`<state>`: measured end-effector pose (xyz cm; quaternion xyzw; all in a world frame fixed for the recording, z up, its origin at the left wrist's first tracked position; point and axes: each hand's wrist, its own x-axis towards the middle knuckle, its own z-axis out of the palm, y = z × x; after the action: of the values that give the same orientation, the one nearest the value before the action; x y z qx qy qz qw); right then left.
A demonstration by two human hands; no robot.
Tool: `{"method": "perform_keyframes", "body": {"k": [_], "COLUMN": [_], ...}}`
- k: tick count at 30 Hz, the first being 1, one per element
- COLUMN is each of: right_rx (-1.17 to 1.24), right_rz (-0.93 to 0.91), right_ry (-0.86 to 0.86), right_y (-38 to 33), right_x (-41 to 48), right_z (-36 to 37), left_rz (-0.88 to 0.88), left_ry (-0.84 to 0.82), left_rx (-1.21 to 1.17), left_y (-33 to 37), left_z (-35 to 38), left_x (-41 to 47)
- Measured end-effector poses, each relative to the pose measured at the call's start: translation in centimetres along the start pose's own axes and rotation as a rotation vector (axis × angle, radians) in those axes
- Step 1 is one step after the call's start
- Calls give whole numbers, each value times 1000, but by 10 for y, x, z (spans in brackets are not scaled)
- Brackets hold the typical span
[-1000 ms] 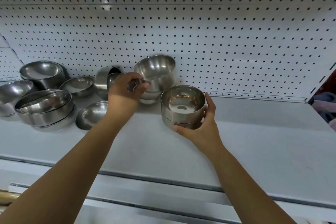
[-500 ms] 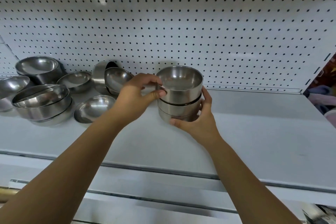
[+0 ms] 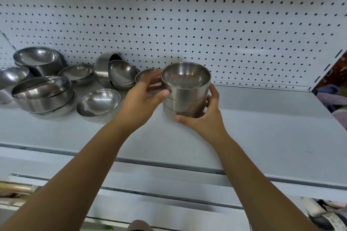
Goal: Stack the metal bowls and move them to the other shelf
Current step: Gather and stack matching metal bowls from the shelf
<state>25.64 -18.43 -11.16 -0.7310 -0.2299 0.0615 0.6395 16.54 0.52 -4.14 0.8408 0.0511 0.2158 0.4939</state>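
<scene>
One head-worn, wide-angle camera looks forward and a little down from close in front of the shelf [image 3: 262, 118], facing the pegboard [image 3: 206, 24] behind it. The forearms rise from the bottom edge to the left hand [image 3: 142, 103] and right hand [image 3: 208, 120], near the lens at the stack [image 3: 187, 92] mid-frame. Loose bowls [image 3: 43, 93] sit far left.

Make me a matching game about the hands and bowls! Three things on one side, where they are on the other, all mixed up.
Things:
1. left hand
2. right hand
3. sideways bowl

Places:
A. at the back, by the pegboard
B. thumb near the top of the stack
C. thumb at the stack's bottom

Pairs: 1-B, 2-C, 3-A.
</scene>
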Motion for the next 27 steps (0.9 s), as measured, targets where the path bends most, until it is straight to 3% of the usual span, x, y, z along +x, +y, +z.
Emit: {"method": "perform_keyframes", "body": {"k": [5,11,27], "right_rx": [-11,5,18], "right_rz": [19,40,94], "right_ry": [-21,-100,-7], "right_y": [-5,-20,-60], "right_x": [-5,-22,-146], "right_z": [3,13,6], "left_rz": [-67,-126,-237], "left_ry": [81,58,-72], "left_rx": [-169,-377,-532], "left_y": [2,11,44], "left_z": [2,-5,-21], "left_x": [-19,-34,-116]}}
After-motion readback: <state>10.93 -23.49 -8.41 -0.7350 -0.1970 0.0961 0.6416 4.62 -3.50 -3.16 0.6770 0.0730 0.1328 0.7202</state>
